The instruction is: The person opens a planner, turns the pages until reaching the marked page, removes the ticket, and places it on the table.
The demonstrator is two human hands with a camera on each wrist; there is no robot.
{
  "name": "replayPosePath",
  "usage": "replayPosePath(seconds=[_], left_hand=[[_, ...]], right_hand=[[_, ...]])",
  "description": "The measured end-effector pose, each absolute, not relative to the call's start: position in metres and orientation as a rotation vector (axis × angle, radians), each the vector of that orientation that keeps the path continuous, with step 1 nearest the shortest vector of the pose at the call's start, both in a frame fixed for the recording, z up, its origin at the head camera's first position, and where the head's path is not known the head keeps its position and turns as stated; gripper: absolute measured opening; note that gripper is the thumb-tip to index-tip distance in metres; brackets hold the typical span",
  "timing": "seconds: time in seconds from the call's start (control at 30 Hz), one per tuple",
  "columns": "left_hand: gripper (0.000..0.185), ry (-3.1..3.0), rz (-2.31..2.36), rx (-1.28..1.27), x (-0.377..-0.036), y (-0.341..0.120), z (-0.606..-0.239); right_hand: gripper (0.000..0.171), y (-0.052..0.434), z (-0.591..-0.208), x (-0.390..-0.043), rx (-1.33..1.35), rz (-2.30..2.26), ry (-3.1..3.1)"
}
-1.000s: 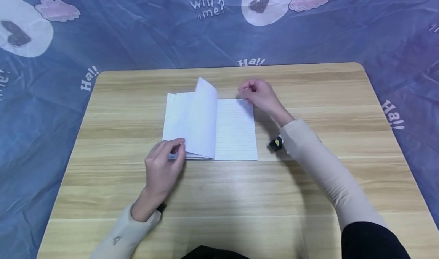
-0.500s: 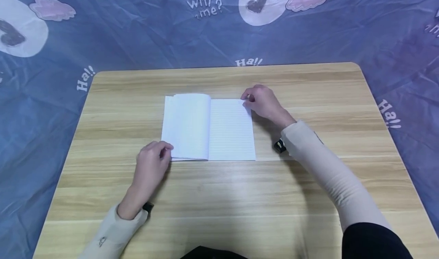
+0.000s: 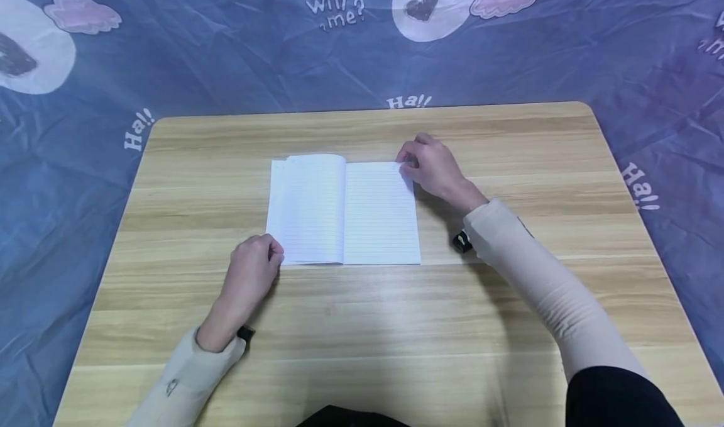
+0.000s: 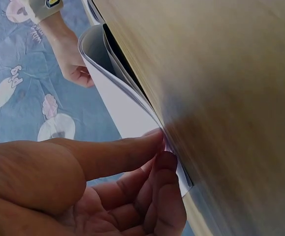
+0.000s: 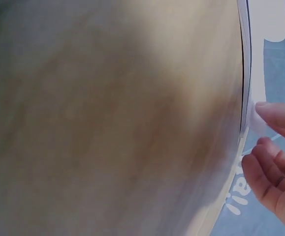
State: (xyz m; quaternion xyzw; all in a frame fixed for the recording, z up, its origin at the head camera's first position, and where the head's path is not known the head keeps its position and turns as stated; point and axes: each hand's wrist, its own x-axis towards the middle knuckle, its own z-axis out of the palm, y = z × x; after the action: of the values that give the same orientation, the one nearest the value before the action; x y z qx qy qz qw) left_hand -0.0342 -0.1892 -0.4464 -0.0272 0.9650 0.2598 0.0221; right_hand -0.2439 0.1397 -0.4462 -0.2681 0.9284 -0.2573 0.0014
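A notebook with ruled white pages lies spread out on the wooden table. My left hand is at the lower left corner of its left pages. In the left wrist view, the thumb and index finger of my left hand pinch the edges of the notebook pages, which bulge up toward the spine. My right hand is at the upper right corner of the right page. In the right wrist view, the thumb of my right hand is right at the page corner, with a gap to the bent fingers.
The wooden table has rounded far corners. Behind and beside it hangs a blue cloth printed with clouds, hearts and lettering. A small black device sits under the right wrist, another black device at the left cuff.
The lifted page has come down flat onto the left side of the notebook. My left hand has moved left with it. My right hand has lowered slightly to the right page's top corner.
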Motion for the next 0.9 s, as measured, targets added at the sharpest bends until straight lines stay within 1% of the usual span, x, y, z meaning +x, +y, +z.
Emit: replayPosePath(seconds=[0.13, 0.27, 0.43, 0.7, 0.77, 0.9], left_hand=[[0.005, 2.952, 0.81, -0.124, -0.036, -0.19, -0.446], [0.006, 2.931, 0.801, -0.147, -0.036, -0.189, -0.444], [0.006, 2.935, 0.797, -0.145, -0.037, -0.189, -0.442], [0.006, 2.934, 0.778, -0.158, -0.037, -0.187, -0.44], [0.006, 2.937, 0.77, -0.153, -0.037, -0.186, -0.44], [0.006, 2.942, 0.77, -0.147, -0.037, -0.186, -0.441]], right_hand=[[0.008, 0.139, -0.443, -0.244, -0.807, -0.927, 2.858], [0.005, 0.138, -0.439, -0.245, -0.718, -1.051, 2.759], [0.006, 0.137, -0.432, -0.245, -0.622, -1.183, 2.618], [0.017, 0.125, -0.414, -0.247, -0.371, -1.535, 2.239], [0.017, 0.12, -0.411, -0.248, -0.337, -1.627, 2.145], [0.011, 0.109, -0.408, -0.251, -0.274, -1.808, 1.951]])
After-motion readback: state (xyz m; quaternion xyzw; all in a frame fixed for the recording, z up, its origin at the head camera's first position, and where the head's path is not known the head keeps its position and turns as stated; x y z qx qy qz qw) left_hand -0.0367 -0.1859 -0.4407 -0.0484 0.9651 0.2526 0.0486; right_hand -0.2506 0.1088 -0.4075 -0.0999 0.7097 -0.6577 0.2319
